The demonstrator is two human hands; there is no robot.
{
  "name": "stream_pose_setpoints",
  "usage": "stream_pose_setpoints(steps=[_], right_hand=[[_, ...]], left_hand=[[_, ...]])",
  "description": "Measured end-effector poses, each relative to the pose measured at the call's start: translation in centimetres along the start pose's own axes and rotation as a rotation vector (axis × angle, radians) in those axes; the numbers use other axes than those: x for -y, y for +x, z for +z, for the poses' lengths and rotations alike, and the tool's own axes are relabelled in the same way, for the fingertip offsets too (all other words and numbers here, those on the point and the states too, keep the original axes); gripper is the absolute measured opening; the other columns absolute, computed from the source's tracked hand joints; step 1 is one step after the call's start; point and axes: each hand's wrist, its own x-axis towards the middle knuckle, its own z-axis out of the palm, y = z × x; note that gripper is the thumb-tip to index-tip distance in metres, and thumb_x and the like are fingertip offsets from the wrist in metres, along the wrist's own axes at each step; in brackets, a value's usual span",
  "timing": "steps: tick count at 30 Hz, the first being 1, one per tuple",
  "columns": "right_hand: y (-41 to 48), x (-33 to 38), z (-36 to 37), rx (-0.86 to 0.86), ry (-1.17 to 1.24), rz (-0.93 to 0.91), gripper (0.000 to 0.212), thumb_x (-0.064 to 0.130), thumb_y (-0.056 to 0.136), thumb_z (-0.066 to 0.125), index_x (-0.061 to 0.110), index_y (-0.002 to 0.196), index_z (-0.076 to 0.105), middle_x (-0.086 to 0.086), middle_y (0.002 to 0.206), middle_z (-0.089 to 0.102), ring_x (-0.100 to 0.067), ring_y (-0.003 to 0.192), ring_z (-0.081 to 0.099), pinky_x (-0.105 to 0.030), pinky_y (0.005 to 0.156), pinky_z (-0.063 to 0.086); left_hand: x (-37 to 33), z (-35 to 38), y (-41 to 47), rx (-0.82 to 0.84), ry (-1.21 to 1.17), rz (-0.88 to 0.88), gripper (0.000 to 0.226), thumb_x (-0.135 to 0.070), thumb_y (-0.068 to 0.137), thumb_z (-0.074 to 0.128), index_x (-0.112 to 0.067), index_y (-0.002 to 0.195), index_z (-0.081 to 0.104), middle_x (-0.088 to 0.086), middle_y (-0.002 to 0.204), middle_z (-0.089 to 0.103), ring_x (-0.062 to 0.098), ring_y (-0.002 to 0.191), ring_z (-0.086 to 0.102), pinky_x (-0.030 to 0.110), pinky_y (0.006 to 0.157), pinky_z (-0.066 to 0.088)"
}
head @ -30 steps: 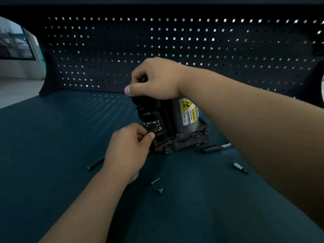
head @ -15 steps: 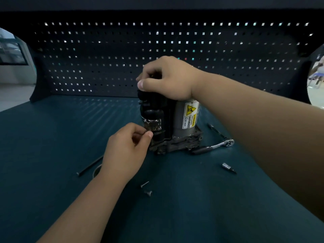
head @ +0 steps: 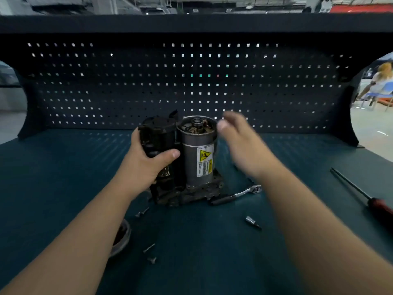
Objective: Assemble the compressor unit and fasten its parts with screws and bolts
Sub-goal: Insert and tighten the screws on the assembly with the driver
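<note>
Your left hand [head: 146, 165] grips the black housing [head: 158, 133] of the compressor unit [head: 179, 167], with the thumb laid across its near face and the fingers curled round its left side. Your right hand [head: 240, 145] is in the air just right of the top of the grey metal cylinder [head: 195, 150]. It is blurred and its fingers are loosely extended. The thumb tip is close to the cylinder's rim, but the blur hides whether it touches.

The unit stands upright on the dark teal table [head: 53, 177], about mid-table and a little left of centre. The housing is on the left and the cylinder on the right, both seated on a grimy base [head: 197, 192]. The cylinder's top is uncovered, so its inner parts show, and a yellow warning label [head: 205, 160] faces you.

A ratchet wrench [head: 236, 195] lies just right of the base with its black handle toward the unit. A small socket [head: 252, 221] lies nearer you, apart from the wrench. A screwdriver [head: 361, 194] with a red handle lies well to the right.

Two small screws [head: 145, 209] lie just near-left of the base. A longer screw [head: 148, 248] and a short bolt [head: 152, 260] lie nearer you, close together. A round metal cap [head: 123, 235] shows partly from under your left forearm. A perforated back panel [head: 191, 86] rises at the far edge of the table.
</note>
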Motion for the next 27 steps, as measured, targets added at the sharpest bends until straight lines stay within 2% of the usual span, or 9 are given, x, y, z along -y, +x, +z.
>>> stream_pose_setpoints(steps=[2, 3, 5, 7, 12, 16, 22, 25, 27], right_hand=[[-1.2, -2.1, 2.2, 0.154, 0.045, 0.057, 0.062, 0.057, 0.088, 0.05, 0.043, 0.142, 0.024, 0.042, 0.106, 0.049, 0.013, 0.099, 0.054, -0.009, 0.086, 0.04], [-1.2, -2.5, 3.0, 0.178, 0.051, 0.043, 0.063, 0.051, 0.089, 0.055, 0.043, 0.142, 0.021, 0.042, 0.103, 0.052, 0.019, 0.089, 0.057, 0.0, 0.075, 0.039], [-0.8, -3.0, 3.9, 0.158, 0.071, 0.051, 0.07, 0.036, 0.09, 0.063, 0.03, 0.146, 0.02, 0.034, 0.102, 0.051, 0.027, 0.075, 0.053, 0.005, 0.058, 0.036], [-0.5, -2.7, 4.2, 0.1, 0.068, 0.067, 0.072, 0.035, 0.088, 0.067, 0.024, 0.145, 0.026, 0.032, 0.101, 0.052, 0.029, 0.075, 0.051, 0.005, 0.058, 0.035], [-1.3, -2.9, 4.7, 0.017, 0.06, -0.001, 0.065, 0.037, 0.087, 0.067, 0.029, 0.141, 0.031, 0.048, 0.088, 0.054, 0.023, 0.075, 0.057, 0.006, 0.058, 0.036], [-1.8, -2.7, 4.9, -0.006, 0.04, 0.005, 0.069, 0.046, 0.084, 0.064, 0.042, 0.14, 0.026, 0.037, 0.111, 0.054, 0.023, 0.093, 0.053, 0.006, 0.067, 0.035], [-2.9, -4.9, 3.6, 0.014, -0.126, -0.093, 0.059, 0.058, 0.08, 0.054, 0.039, 0.135, 0.043, 0.02, 0.129, 0.053, 0.007, 0.117, 0.047, -0.015, 0.095, 0.037], [-3.8, -7.9, 0.8, -0.271, -0.21, -0.048, 0.038, 0.041, 0.086, 0.055, 0.025, 0.121, 0.06, 0.015, 0.109, 0.061, 0.001, 0.1, 0.056, -0.013, 0.084, 0.042], [-4.7, -10.1, -1.9, -0.545, -0.232, 0.15, 0.016, 0.025, 0.089, 0.054, 0.026, 0.101, 0.063, 0.014, 0.09, 0.062, -0.008, 0.089, 0.06, -0.021, 0.077, 0.043]], left_hand=[[0.0, 0.1, 0.3, 0.006, 0.003, -0.004, 0.083, -0.052, 0.062, 0.082, -0.035, 0.13, 0.037, -0.04, 0.095, 0.06, -0.019, 0.088, 0.058, 0.018, 0.077, 0.043], [-0.3, 0.2, 0.3, 0.009, 0.014, -0.008, 0.084, -0.052, 0.062, 0.083, -0.036, 0.13, 0.038, -0.036, 0.098, 0.062, -0.018, 0.089, 0.058, 0.017, 0.076, 0.043], [-0.5, 0.3, 0.3, -0.006, 0.003, -0.036, 0.086, -0.054, 0.058, 0.082, -0.036, 0.13, 0.037, -0.028, 0.103, 0.062, -0.019, 0.089, 0.058, 0.01, 0.073, 0.045], [-0.8, 0.3, 0.0, -0.014, -0.012, -0.061, 0.086, -0.057, 0.056, 0.077, -0.035, 0.129, 0.037, -0.024, 0.108, 0.061, -0.017, 0.091, 0.059, 0.005, 0.069, 0.046], [-0.7, -0.1, 0.0, 0.017, 0.003, -0.057, 0.079, -0.054, 0.056, 0.079, -0.038, 0.122, 0.038, -0.025, 0.107, 0.064, -0.011, 0.095, 0.061, 0.012, 0.077, 0.048], [-0.6, 0.6, -0.9, -0.038, -0.011, -0.019, 0.087, -0.049, 0.062, 0.08, -0.029, 0.135, 0.039, -0.028, 0.112, 0.06, -0.017, 0.098, 0.057, 0.005, 0.076, 0.046], [0.2, 2.0, -3.3, -0.185, -0.054, 0.068, 0.093, -0.051, 0.059, 0.077, -0.024, 0.138, 0.036, -0.038, 0.111, 0.057, -0.02, 0.101, 0.053, -0.003, 0.075, 0.04], [0.7, 2.7, -4.7, -0.251, -0.078, 0.095, 0.098, -0.051, 0.061, 0.077, -0.029, 0.142, 0.028, -0.051, 0.11, 0.049, -0.024, 0.105, 0.049, -0.005, 0.079, 0.037], [1.0, 3.1, -5.4, -0.303, -0.096, 0.095, 0.106, -0.054, 0.06, 0.077, -0.029, 0.147, 0.022, -0.054, 0.11, 0.046, -0.025, 0.107, 0.048, -0.005, 0.081, 0.036]])
